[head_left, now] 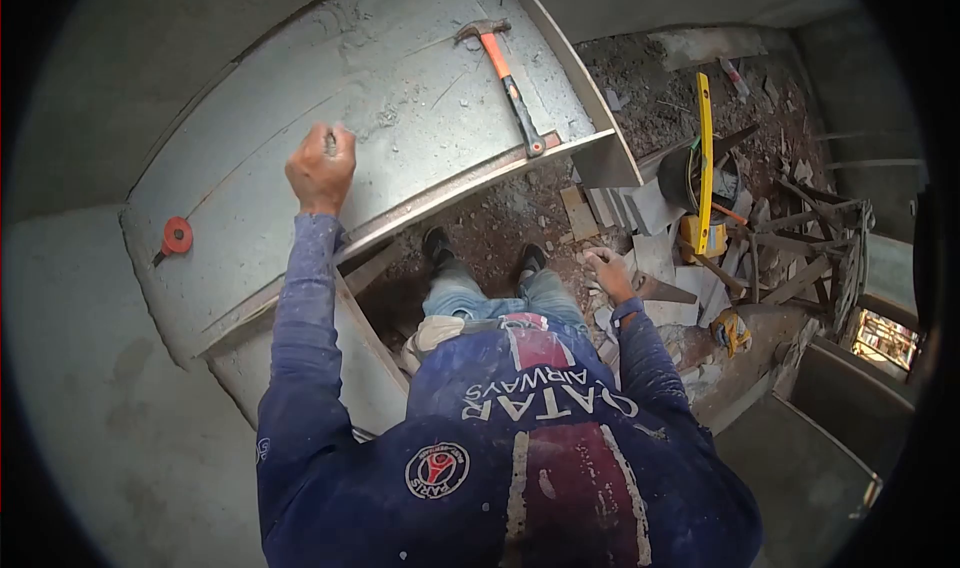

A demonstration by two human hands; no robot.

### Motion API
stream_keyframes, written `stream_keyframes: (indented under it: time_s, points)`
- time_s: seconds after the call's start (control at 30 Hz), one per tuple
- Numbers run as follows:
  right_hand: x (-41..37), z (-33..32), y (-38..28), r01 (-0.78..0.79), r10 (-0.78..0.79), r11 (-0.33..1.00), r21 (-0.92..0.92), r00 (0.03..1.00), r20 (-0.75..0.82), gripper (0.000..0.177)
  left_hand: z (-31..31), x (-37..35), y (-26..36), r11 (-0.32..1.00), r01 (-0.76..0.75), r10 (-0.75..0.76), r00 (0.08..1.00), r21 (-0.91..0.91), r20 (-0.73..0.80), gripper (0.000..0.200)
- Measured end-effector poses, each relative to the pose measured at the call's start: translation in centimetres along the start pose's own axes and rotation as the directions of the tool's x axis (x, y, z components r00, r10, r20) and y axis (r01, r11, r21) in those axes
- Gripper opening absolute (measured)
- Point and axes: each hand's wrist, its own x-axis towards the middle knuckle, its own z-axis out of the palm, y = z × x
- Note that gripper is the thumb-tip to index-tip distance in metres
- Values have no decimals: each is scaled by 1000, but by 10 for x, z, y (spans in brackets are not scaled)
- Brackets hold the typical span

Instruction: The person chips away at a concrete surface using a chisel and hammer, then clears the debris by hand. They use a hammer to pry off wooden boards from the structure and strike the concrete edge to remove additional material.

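Note:
My left hand (322, 173) is closed in a fist over the grey slab (270, 118). A small greyish bit shows at its curled fingers, too hidden to name. Lower left on the slab lies a red reel (177, 236), with a thin line running from it towards the fist and beyond. A claw hammer (510, 88) with an orange and black handle rests near the slab's right end, apart from my hand. Down at my right side, my right hand (610, 271) hangs with loosely bent fingers apart, beside a handsaw (665, 290) among the scraps.
A yellow spirit level (704, 158) stands upright against a dark bucket (680, 178). Tile and board offcuts (655, 253), wooden frames (800, 253) and a yellow tool (732, 333) crowd the right. Rubble covers the floor (640, 88). Raised edging (565, 48) borders the slab.

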Motion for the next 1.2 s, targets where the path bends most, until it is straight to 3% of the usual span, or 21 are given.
stream_keyframes:
  time_s: [0.13, 0.17, 0.23, 0.3, 0.33, 0.37, 0.4, 0.43, 0.47, 0.5, 0.53, 0.57, 0.63, 0.77, 0.83, 0.9, 0.97, 1.0, 1.07, 1.17, 1.2]
  points:
    - [22, -47, 29, 28, -9, 993, -114, 986, 165, 32, -75, -106, 62, 965, 263, -262, 961, 5, -87, 18]
    - [25, -57, 34, -65, 95, 989, -136, 969, 227, 27, -76, -134, 76, 957, 289, -287, 951, -2, -115, 18]
    - [31, -75, 36, -244, 304, 947, -211, 895, 327, 17, -66, -207, 89, 939, 333, -328, 943, 91, -61, 18]
    - [37, -86, 41, -255, 317, 937, -239, 908, 273, 16, -53, -278, 107, 872, 464, -477, 876, 154, 62, 18]
    - [43, -93, 39, -231, 313, 929, -289, 908, 280, 17, -50, -313, 111, 776, 608, -630, 727, 168, 275, 15]
    - [54, -94, 34, -197, 297, 923, -330, 911, 285, 17, -44, -347, 118, 803, 542, -596, 729, 248, 337, 37]
    - [57, -93, 23, -173, 303, 889, -423, 916, 263, 20, -35, -397, 123, 750, 451, -656, 599, 484, 458, 57]
    - [67, -92, 26, -158, 292, 890, -429, 918, 269, 20, -26, -449, 127, 677, 582, -735, 496, 451, 462, 58]
    - [85, -91, 45, 71, 129, 843, -534, 936, 328, 22, -24, -489, 131, 586, 695, -792, 385, 416, 474, 60]
    - [101, -88, 50, 296, -35, 739, -605, 914, 405, 25, -29, -506, 134, 392, 757, -864, 107, 523, 492, 59]
    - [61, -80, -21, 399, -53, 619, -677, 881, 471, 28, -22, -558, 121, 61, 909, -890, -137, 412, 435, 40]
    - [48, -71, -47, 417, -80, 617, -668, 877, 473, 28, -25, -553, 150, 156, 836, -988, 137, 527, 75, 23]
    - [31, -48, -87, 677, -275, 598, -429, 676, 684, 28, -53, -482, 185, 36, 925, -999, 38, 378, 4, 29]
    - [-37, 4, -224, 774, -559, 633, 2, 456, 692, 24, -78, -433, 171, 200, 865, -977, 142, 459, 158, 27]
    - [-44, 29, -280, 885, -801, 466, 8, 417, 429, 22, -78, -395, 153, 486, 868, -874, 486, -107, -21, 23]
    - [-27, 49, -320, 860, -811, 499, -108, 507, 292, 28, -104, -314, 153, 493, 857, -870, 490, -151, -55, 20]
    - [3, 73, -342, 828, -890, 301, -474, 422, 172, 40, -121, -263, 121, 583, 796, -809, 552, -159, -202, 21]
    - [12, 83, -353, 713, -778, 424, -558, 602, 179, 50, -134, -238, 103, 589, 795, -804, 559, -143, -204, 17]
    - [25, 96, -365, 660, -753, 456, -596, 644, 137, 49, -165, -177, 68, 688, 722, -713, 654, -73, -252, 11]
    - [53, 107, -362, 558, -707, 545, -625, 707, 15, 43, -203, -91, -10, 912, 409, -377, 865, 31, -332, 10]
    - [52, 108, -365, 489, -611, 611, -622, 791, 22, 39, -214, -62, -32, 942, 324, -281, 901, 82, -331, 12]
